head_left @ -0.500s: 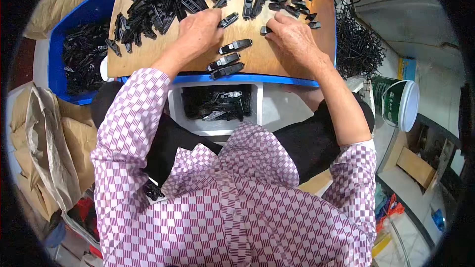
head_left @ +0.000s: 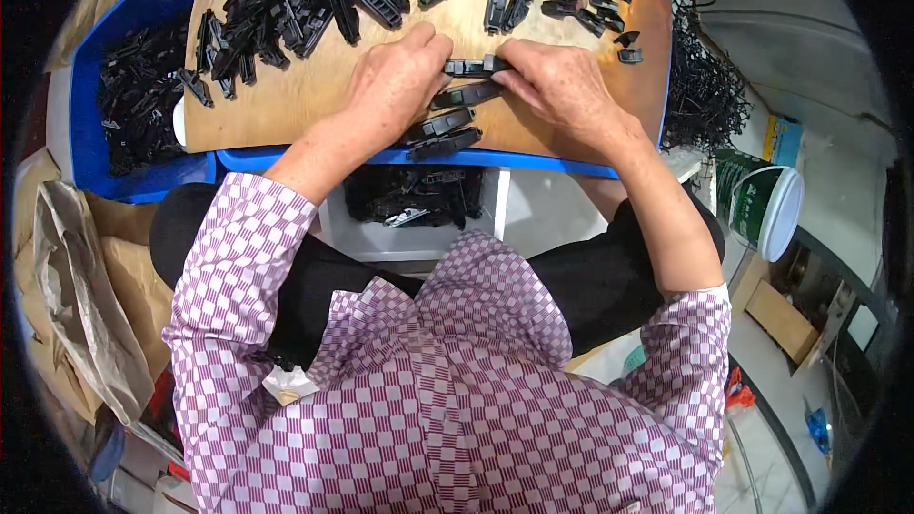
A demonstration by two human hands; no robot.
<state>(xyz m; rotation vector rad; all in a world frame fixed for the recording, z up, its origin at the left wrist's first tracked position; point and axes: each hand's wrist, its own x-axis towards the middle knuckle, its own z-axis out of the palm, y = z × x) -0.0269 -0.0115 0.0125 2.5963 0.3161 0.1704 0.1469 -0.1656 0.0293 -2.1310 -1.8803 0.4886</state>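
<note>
Upper centre, above wooden board (head_left: 286, 100): slim black plastic fitting (head_left: 464, 68), pinched in my left hand (head_left: 392, 81), fingers curled; small black block (head_left: 492, 64) at its right end, pinched in my right hand (head_left: 564, 81), nearly closed.

Parts (head_left: 373, 2) piled on board (head_left: 276, 116), bucket (head_left: 754, 198) right, paper bag (head_left: 90, 309) left

Wooden tabletop (head_left: 295, 114), pale floor (head_left: 776, 476) at right
</note>
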